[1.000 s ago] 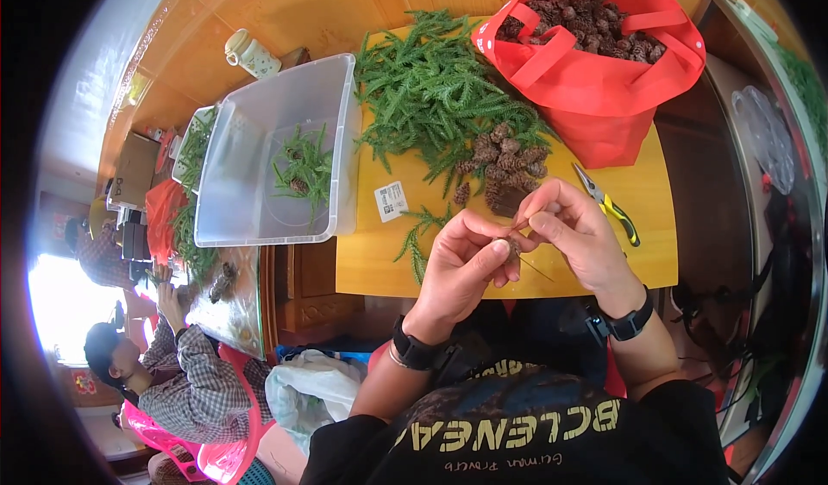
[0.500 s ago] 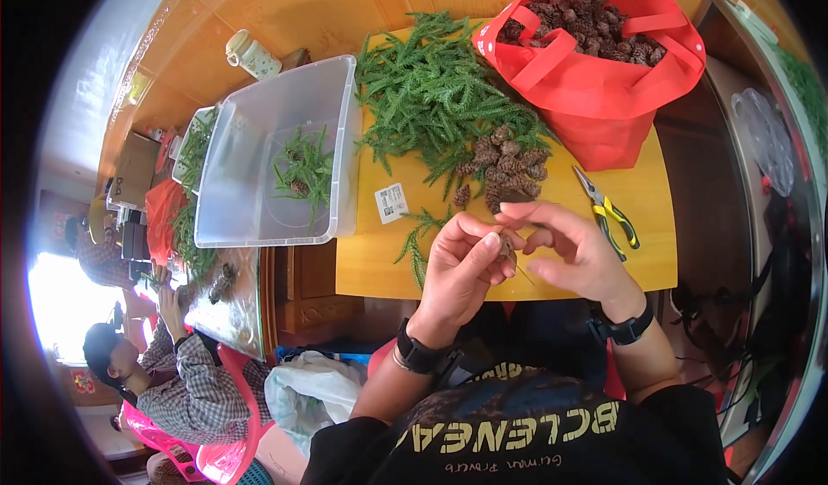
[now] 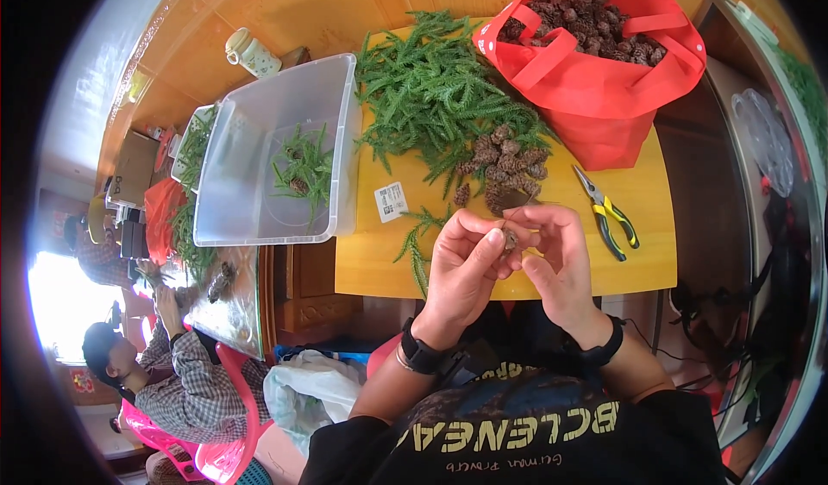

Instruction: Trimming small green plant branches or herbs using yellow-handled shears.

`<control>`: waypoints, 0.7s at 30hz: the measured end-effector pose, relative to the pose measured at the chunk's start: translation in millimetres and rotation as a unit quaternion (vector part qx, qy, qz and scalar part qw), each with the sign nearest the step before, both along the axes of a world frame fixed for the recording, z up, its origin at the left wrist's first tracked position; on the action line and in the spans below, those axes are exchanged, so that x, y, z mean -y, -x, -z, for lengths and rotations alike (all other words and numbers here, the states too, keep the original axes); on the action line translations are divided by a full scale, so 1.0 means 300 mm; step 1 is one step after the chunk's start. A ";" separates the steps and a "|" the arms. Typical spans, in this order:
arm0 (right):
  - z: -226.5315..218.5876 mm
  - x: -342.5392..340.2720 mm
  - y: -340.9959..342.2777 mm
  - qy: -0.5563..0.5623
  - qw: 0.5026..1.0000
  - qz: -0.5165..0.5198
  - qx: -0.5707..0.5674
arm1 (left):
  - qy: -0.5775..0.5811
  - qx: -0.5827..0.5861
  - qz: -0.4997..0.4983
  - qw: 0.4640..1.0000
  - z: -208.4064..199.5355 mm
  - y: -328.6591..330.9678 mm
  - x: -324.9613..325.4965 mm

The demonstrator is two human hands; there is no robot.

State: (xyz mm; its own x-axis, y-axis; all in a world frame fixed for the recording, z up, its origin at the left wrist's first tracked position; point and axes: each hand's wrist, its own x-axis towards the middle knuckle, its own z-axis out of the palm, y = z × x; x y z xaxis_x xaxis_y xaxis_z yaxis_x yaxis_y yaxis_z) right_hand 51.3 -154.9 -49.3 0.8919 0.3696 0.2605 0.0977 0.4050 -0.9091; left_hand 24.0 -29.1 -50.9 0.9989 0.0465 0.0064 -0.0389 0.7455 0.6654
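Observation:
Above the front edge of the yellow table, my left hand (image 3: 463, 265) pinches a small brown pine cone (image 3: 510, 242) between thumb and fingers. My right hand (image 3: 565, 269) meets it from the other side, fingers curled together at the top of the cone; whatever thin thing they grip is too small to make out. Just beyond my hands lies a pile of pine cones (image 3: 509, 164), with a single cone (image 3: 461, 195) apart from it. A green sprig (image 3: 416, 248) rests beside my left hand.
Behind the cones spreads a heap of green branches (image 3: 431, 88). A red bag (image 3: 595, 131) full of cones stands at the back right, yellow-black pliers (image 3: 605, 213) before it. Left are a white label (image 3: 391, 202) and a clear plastic bin (image 3: 259, 170). A co-worker (image 3: 185, 390) sits far left.
My right hand has moved left and closed in on the pine cone, its fingers drawing together against those of my left hand. The left hand stays nearly in place.

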 end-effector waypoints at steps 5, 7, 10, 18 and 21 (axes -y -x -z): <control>0.013 0.017 -0.002 -0.007 0.999 0.039 0.015 | -0.001 -0.010 -0.002 1.000 0.003 0.006 0.004; 0.030 0.032 -0.025 0.017 0.998 0.018 0.060 | -0.002 -0.012 0.002 1.000 0.002 0.007 -0.001; -0.003 0.044 -0.062 0.008 0.999 -0.020 0.037 | -0.009 -0.007 0.023 1.000 0.003 0.009 -0.014; -0.060 0.092 -0.125 0.053 0.989 -0.135 -0.010 | -0.062 0.021 0.070 0.995 -0.010 0.012 -0.045; -0.064 0.090 -0.126 0.057 0.990 -0.128 -0.008 | -0.110 0.028 0.052 0.992 -0.010 0.009 -0.042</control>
State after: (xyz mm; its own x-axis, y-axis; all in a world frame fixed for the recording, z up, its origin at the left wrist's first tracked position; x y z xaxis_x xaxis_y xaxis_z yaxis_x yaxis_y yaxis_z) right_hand 89.2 -181.8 -30.1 0.7688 0.6103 0.1911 -0.0097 0.3099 -0.9507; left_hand 21.2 -16.6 -47.8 0.9960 -0.0661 0.0606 -0.0106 0.5843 0.8114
